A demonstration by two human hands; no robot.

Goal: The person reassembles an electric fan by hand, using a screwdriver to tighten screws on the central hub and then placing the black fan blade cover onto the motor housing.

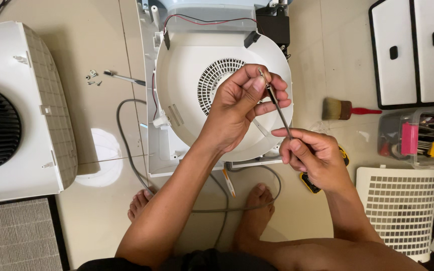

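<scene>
The left hand (pixel 239 108) pinches the tip of one thin screwdriver (pixel 275 104); the right hand (pixel 311 158) grips its yellow-and-black handle — both above the round white fan housing (pixel 187 95) on the floor. Near the housing's left edge lie one more screwdriver (pixel 124 77) and four small screws (pixel 93 78) — one paintbrush (pixel 345 109) lies right.

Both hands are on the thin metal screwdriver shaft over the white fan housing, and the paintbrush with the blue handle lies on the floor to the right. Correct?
Not quite. The head view shows the paintbrush has a red handle, not blue. The rest holds: left hand and right hand both grip the screwdriver shaft over the white fan housing, brush on the floor to the right.
</scene>
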